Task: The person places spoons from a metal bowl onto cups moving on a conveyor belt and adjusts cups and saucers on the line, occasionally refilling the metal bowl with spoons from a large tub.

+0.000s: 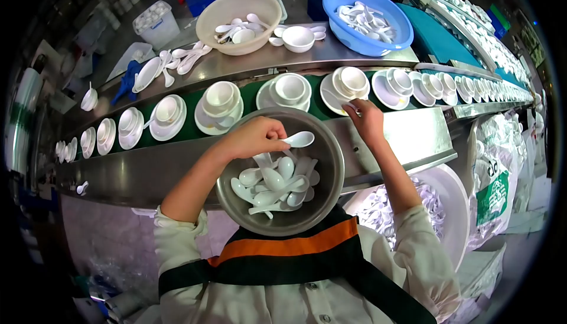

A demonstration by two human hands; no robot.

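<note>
Spoon (pixel 301 139) sits pinched in my left hand (pixel 255 137), thumb against fingers, above the steel bowl (pixel 328 167), where loose spoons (pixel 273 178) lie heaped. I judge the step in hand to be singling out one spoon on the left while tending a plate on the right. My right hand (pixel 367 121) is drawn narrow, its fingertips at the near edge of a plate (pixel 332 105) on the green belt (pixel 251 95); I cannot tell whether they grip a spoon handle or just touch the rim. A cup (pixel 353 79) stands on that plate, close by. From here, I reckon the next move calls for a light, steady pinch, the left spoon held clear of the heap, and right fingers that don't nudge the cup.
</note>
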